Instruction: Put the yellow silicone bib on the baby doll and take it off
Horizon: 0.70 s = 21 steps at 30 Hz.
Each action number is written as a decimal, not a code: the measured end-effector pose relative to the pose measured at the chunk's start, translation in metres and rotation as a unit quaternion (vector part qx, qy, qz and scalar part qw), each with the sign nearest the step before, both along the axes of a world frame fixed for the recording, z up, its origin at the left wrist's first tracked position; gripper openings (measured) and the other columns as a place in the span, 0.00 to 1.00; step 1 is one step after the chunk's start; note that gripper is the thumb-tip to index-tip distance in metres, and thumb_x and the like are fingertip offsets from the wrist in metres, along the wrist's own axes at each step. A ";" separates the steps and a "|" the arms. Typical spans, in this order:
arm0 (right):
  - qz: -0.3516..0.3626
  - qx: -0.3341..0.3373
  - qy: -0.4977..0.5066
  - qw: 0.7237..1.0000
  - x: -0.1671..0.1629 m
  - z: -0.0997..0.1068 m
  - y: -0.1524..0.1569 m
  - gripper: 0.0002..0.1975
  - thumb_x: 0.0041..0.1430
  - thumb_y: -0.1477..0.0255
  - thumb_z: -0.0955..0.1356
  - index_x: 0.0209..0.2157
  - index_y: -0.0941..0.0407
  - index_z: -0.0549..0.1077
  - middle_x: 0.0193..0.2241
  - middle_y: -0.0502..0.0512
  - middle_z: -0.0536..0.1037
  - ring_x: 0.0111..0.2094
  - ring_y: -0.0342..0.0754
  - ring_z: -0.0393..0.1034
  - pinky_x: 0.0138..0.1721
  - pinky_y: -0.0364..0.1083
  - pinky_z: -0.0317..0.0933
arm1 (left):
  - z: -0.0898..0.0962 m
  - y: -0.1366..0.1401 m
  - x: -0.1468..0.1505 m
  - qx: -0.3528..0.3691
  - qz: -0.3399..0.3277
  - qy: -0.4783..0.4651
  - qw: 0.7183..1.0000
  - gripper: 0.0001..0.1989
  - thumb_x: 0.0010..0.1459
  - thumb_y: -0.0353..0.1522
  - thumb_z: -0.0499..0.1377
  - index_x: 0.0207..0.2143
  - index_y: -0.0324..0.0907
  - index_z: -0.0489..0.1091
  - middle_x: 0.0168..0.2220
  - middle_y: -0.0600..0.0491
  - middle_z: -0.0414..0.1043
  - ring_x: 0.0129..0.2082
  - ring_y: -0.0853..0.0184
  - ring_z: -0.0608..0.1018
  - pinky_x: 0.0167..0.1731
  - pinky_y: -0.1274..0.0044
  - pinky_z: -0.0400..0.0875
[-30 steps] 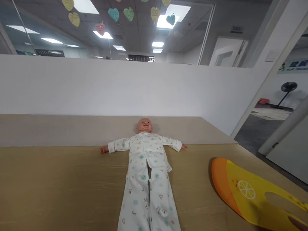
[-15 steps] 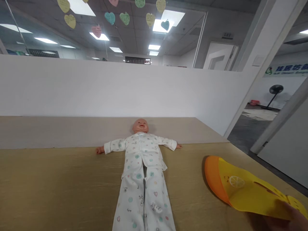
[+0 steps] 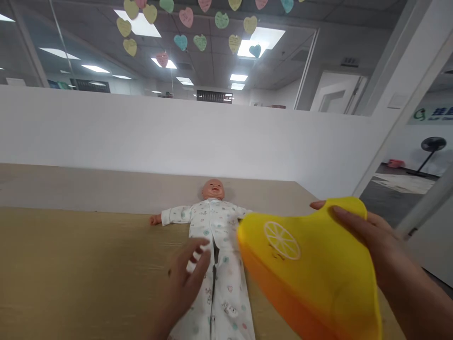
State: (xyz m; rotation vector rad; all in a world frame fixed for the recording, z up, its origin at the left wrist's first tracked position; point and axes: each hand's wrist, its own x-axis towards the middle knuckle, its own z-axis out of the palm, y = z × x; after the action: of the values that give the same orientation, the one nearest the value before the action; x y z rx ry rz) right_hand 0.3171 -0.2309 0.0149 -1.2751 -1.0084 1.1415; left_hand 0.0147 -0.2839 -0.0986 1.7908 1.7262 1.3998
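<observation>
A baby doll (image 3: 213,190) in white printed pyjamas lies face up, its arms spread and its head away from me. My right hand (image 3: 375,241) grips a yellow bib (image 3: 314,250) with an orange pocket and a lemon-slice print, thumb on the front, other fingers partly hidden behind. The bib is lifted and covers one of the doll's arms and part of its side. Over the doll's legs hovers my left hand (image 3: 186,274), slightly blurred, its bent fingers apart and holding nothing.
The doll lies on a wooden table (image 3: 88,264) with a paler strip along the back. Behind it runs a white low wall (image 3: 159,132) with glass above, carrying heart-shaped notes. A doorway at the right shows a black fan (image 3: 432,146).
My right hand has picked the bib up off the table and brought it left, in front of the doll. My left hand has come into view. The camera has turned slightly.
</observation>
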 end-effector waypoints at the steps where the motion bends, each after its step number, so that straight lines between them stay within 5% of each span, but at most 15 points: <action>1: 0.029 0.013 0.010 0.999 -0.009 0.005 0.003 0.24 0.43 0.56 0.73 0.41 0.54 0.78 0.29 0.63 0.80 0.24 0.55 0.76 0.24 0.49 0.67 | 0.008 0.016 0.000 -0.031 -0.017 -0.047 0.998 0.18 0.58 0.45 0.54 0.41 0.44 0.75 0.35 0.49 0.78 0.32 0.64 0.79 0.29 0.75 0.76; 4: 0.119 0.062 0.037 0.990 -0.036 0.010 0.016 0.21 0.46 0.58 0.73 0.40 0.55 0.78 0.34 0.61 0.81 0.30 0.53 0.77 0.29 0.47 0.69 | 0.025 0.052 -0.014 -0.115 -0.110 -0.245 0.956 0.20 0.53 0.47 0.57 0.37 0.42 0.75 0.36 0.48 0.78 0.38 0.60 0.79 0.39 0.69 0.75; 7: 0.198 0.100 0.043 0.974 -0.060 0.007 0.034 0.20 0.50 0.59 0.72 0.42 0.56 0.77 0.40 0.60 0.80 0.37 0.53 0.77 0.37 0.47 0.71 | 0.028 0.066 -0.044 -0.132 -0.222 -0.396 0.881 0.16 0.39 0.43 0.64 0.27 0.42 0.74 0.26 0.51 0.77 0.29 0.61 0.78 0.33 0.70 0.75; 10: 0.233 0.111 0.021 0.966 -0.076 0.004 0.053 0.18 0.52 0.61 0.71 0.42 0.58 0.77 0.43 0.60 0.80 0.39 0.52 0.76 0.38 0.47 0.71 | 0.028 0.072 -0.070 -0.119 -0.270 -0.445 0.846 0.13 0.32 0.39 0.65 0.22 0.42 0.72 0.20 0.53 0.73 0.21 0.63 0.76 0.24 0.72 0.73; 15: 0.248 0.079 0.012 0.965 -0.094 0.004 0.082 0.21 0.54 0.62 0.69 0.46 0.58 0.77 0.33 0.58 0.80 0.32 0.50 0.75 0.32 0.45 0.69 | 0.039 0.095 -0.076 -0.121 -0.279 -0.501 0.810 0.10 0.41 0.39 0.64 0.21 0.41 0.71 0.20 0.53 0.75 0.21 0.64 0.77 0.24 0.75 0.73; 21: 0.235 0.055 0.034 0.970 -0.117 -0.010 0.139 0.13 0.53 0.69 0.69 0.39 0.60 0.77 0.30 0.58 0.79 0.30 0.47 0.73 0.32 0.43 0.67 | 0.051 0.141 -0.069 -0.240 -0.219 -0.509 0.797 0.15 0.55 0.39 0.59 0.28 0.35 0.75 0.26 0.46 0.79 0.25 0.62 0.80 0.28 0.75 0.75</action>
State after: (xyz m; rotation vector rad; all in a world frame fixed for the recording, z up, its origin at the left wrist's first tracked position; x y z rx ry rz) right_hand 0.1999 -0.0915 0.0050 -0.9243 -1.3447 1.4523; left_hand -0.0544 -0.1427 -0.0478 0.7759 0.8667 1.1883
